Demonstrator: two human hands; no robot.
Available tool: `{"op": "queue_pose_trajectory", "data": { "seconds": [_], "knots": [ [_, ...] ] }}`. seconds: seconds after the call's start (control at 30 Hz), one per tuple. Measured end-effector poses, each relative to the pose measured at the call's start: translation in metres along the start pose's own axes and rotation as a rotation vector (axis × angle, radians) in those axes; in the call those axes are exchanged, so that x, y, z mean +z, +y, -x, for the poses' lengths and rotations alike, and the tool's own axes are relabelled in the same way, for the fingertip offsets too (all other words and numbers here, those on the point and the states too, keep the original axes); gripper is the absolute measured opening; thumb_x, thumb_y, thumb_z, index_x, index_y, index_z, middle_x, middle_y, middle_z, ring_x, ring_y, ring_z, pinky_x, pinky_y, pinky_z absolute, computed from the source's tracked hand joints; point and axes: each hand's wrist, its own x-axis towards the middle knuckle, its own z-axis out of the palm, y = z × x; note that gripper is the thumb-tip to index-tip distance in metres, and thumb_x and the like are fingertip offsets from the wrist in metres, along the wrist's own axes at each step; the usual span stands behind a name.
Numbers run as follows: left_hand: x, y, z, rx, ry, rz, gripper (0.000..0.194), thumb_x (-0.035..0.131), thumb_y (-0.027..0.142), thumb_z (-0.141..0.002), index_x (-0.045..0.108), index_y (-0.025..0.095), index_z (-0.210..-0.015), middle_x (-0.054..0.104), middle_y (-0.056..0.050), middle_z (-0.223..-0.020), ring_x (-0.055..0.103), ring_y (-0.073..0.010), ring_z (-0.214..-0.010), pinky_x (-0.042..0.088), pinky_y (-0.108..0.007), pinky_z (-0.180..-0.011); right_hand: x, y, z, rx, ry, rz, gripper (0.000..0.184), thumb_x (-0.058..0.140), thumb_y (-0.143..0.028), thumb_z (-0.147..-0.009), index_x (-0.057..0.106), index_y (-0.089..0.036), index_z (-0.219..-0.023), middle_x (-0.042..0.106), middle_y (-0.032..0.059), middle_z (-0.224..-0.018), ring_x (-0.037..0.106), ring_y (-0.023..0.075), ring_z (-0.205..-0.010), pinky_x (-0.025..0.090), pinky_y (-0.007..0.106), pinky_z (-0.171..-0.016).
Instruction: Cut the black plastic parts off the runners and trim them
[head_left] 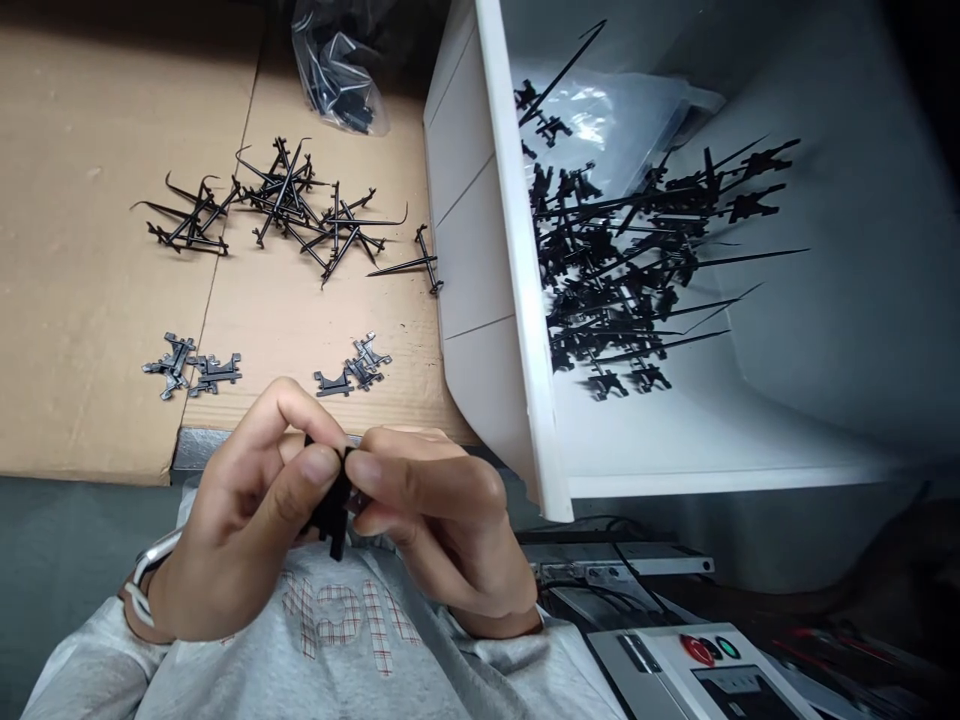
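Between my fingertips, close to my chest, is a small black plastic part (330,525). My left hand (251,520) pinches it from one side with thumb and forefinger. From the other side my right hand (446,515) grips it too, and its fingers hide much of the part. Just beyond my hands lie two small groups of flat black brackets, a left group (191,367) and a right group (356,367). Farther back is a tangled pile of thin black rods with hooked ends (289,205). One separate rod piece (420,262) lies against the bin.
A white bin (517,250) to the right holds many black pieces with long rods (630,250) and a clear bag. Another plastic bag (341,75) sits at the back on the cardboard (97,250). Lower right, a machine panel (705,670) has red and green buttons.
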Motion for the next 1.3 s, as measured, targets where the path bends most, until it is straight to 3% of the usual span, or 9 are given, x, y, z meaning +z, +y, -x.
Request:
{"op": "queue_pose_trajectory", "data": {
  "seconds": [0.4,0.43,0.57,0.77,0.83,0.93,1.1,1.2,1.3],
  "knots": [
    [0.003,0.005,-0.003,0.023,0.006,0.000,0.018,0.053,0.038,-0.112,0.066,0.030,-0.104,0.043,0.006,-0.064,0.032,-0.0105,-0.050,0.024,-0.024,-0.046,-0.002,0.006,0.008,-0.015,0.041,-0.031,0.060,0.067,-0.023,-0.104,0.055,-0.045,-0.158,0.063,-0.0059,-0.078,0.070,0.0158,-0.069,0.059,0.027,-0.067],
    [0.002,0.005,-0.003,0.027,-0.004,0.002,0.019,0.051,0.037,-0.113,0.067,0.031,-0.104,0.043,0.006,-0.064,0.032,-0.0107,-0.051,0.023,-0.025,-0.046,-0.003,0.006,0.007,0.093,-0.007,0.007,0.060,0.063,-0.018,-0.107,0.053,-0.047,-0.159,0.064,-0.0062,-0.078,0.070,0.0153,-0.070,0.060,0.028,-0.072],
    [0.004,0.006,-0.003,0.002,-0.013,-0.005,0.018,0.053,0.041,-0.112,0.065,0.030,-0.104,0.044,0.006,-0.063,0.031,-0.0111,-0.050,0.022,-0.026,-0.047,-0.005,0.002,0.002,0.005,-0.029,-0.070,0.064,0.067,-0.020,-0.103,0.053,-0.049,-0.159,0.065,-0.0062,-0.077,0.069,0.0163,-0.065,0.059,0.028,-0.067],
    [0.016,0.017,-0.006,-0.167,0.196,-0.076,0.041,0.077,0.058,-0.096,0.054,0.025,-0.086,0.044,0.007,-0.056,0.033,-0.0107,-0.049,0.022,-0.027,-0.049,-0.008,0.000,0.010,0.082,-0.038,0.068,0.066,0.062,-0.025,-0.107,0.044,-0.057,-0.162,0.069,-0.0075,-0.081,0.064,0.0155,-0.059,0.052,0.027,-0.058],
    [0.015,0.015,-0.007,-0.126,0.151,-0.070,0.038,0.073,0.055,-0.099,0.053,0.026,-0.087,0.043,0.007,-0.056,0.031,-0.0103,-0.048,0.021,-0.027,-0.047,-0.007,0.001,0.011,0.147,-0.025,0.121,0.062,0.060,-0.025,-0.110,0.045,-0.056,-0.161,0.069,-0.0072,-0.081,0.065,0.0153,-0.061,0.055,0.028,-0.063],
    [0.011,0.009,-0.006,-0.036,0.055,-0.047,0.027,0.063,0.048,-0.106,0.055,0.027,-0.092,0.042,0.007,-0.058,0.031,-0.0105,-0.046,0.020,-0.027,-0.045,-0.006,0.003,0.008,-0.006,-0.039,0.045,0.068,0.060,-0.023,-0.107,0.040,-0.055,-0.164,0.069,-0.0072,-0.083,0.065,0.0147,-0.060,0.056,0.027,-0.060],
    [0.012,0.011,-0.005,-0.081,0.113,-0.052,0.030,0.066,0.050,-0.104,0.055,0.027,-0.090,0.043,0.007,-0.058,0.032,-0.0103,-0.047,0.022,-0.026,-0.046,-0.005,0.001,0.005,0.038,0.001,0.115,0.074,0.064,-0.012,-0.098,0.049,-0.055,-0.157,0.068,-0.0077,-0.079,0.069,0.0160,-0.063,0.061,0.029,-0.064],
    [0.014,0.014,-0.010,-0.104,0.110,-0.042,0.036,0.071,0.052,-0.101,0.052,0.026,-0.086,0.039,0.008,-0.055,0.027,-0.0092,-0.046,0.019,-0.024,-0.044,-0.004,-0.002,0.007,0.052,0.047,0.057,0.066,0.072,-0.016,-0.096,0.058,-0.052,-0.150,0.067,-0.0076,-0.074,0.066,0.0166,-0.056,0.059,0.029,-0.058],
    [0.013,0.011,-0.020,-0.005,-0.040,0.071,0.025,0.064,0.042,-0.107,0.055,0.025,-0.092,0.030,0.011,-0.056,0.017,-0.0071,-0.044,0.015,-0.021,-0.041,0.000,-0.005,0.009,0.110,0.162,0.022,0.050,0.071,-0.025,-0.100,0.067,-0.048,-0.144,0.072,-0.0028,-0.081,0.066,0.0182,-0.059,0.057,0.030,-0.057]
  ]
}}
